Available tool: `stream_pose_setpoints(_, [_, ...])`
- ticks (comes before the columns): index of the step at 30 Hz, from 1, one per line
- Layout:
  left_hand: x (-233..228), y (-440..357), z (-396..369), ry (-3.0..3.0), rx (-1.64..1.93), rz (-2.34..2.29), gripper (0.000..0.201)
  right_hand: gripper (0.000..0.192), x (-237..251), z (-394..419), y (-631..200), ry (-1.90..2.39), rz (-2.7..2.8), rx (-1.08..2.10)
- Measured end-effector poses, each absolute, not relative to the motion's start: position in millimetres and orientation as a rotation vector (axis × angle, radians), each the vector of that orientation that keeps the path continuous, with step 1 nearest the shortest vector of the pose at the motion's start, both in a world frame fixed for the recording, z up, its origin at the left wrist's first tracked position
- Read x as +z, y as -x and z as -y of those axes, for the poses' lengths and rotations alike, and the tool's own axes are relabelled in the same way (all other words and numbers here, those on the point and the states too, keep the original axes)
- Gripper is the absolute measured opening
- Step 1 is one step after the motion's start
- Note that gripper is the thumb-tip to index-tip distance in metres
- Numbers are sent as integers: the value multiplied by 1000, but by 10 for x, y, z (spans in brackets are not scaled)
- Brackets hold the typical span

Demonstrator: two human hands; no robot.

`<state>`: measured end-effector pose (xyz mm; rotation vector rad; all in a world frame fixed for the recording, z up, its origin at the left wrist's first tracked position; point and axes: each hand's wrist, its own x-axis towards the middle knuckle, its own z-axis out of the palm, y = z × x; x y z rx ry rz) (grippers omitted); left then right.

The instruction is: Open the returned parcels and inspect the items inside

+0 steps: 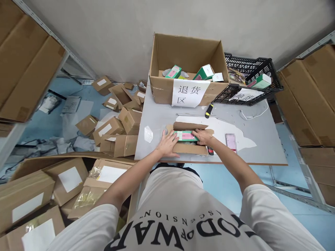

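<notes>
— What are the two hands on?

— Both are at a small, open brown cardboard mailer box (188, 148) lying near the front edge of the grey table (261, 146). Inside it sits a flat green-and-pink product carton (186, 135). The left hand (167, 143) rests with fingers spread on the left end of the mailer, fingertips touching the carton's left end. The right hand (202, 136) lies palm down on the carton's right end, fingers together and flat against it; whether it actually pinches the carton I cannot tell.

— And around it?

— Just right of the mailer a phone with a pink screen (231, 142) lies flat on a white sheet of paper (235, 130). A black-and-red tool (210, 151) lies at the mailer's right corner. Farther back there is a yellow-and-black utility knife (208, 111), then a large open brown cardboard box (187, 66) with a white paper sign taped to its front, holding more green cartons. Beside that box, to the right, stands a black plastic crate (251, 75). To the left, on the blue floor, lies a heap of small brown cardboard boxes (117, 122).
</notes>
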<state>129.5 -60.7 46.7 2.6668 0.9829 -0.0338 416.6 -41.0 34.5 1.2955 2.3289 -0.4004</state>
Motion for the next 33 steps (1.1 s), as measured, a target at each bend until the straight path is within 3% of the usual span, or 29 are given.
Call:
stream_pose_setpoints(5, [429,-1297,644,-2716,-127,-928,67,53,513,522,-4273,-1407,-2511,-554])
stream_pose_setpoints(10, [384,-1252,643,-2760,-113,-843,62,52,574,636,-4224,-1657,-2691,-644])
stream_pose_setpoints(17, [267,-1226,526,-2786,-38,-877,35,48,832,446,-4170,-1533,-2679,-474])
stream_pose_setpoints(23, [220,-1259,402,-2807,36,-1017,36,48,1393,226,-3992,-1355,-2832,-298])
stream_pose_setpoints(33, [286,-1007,-377,-2748,-10,-1233,42,47,2691,125,-4176,-1410,-2933,-77])
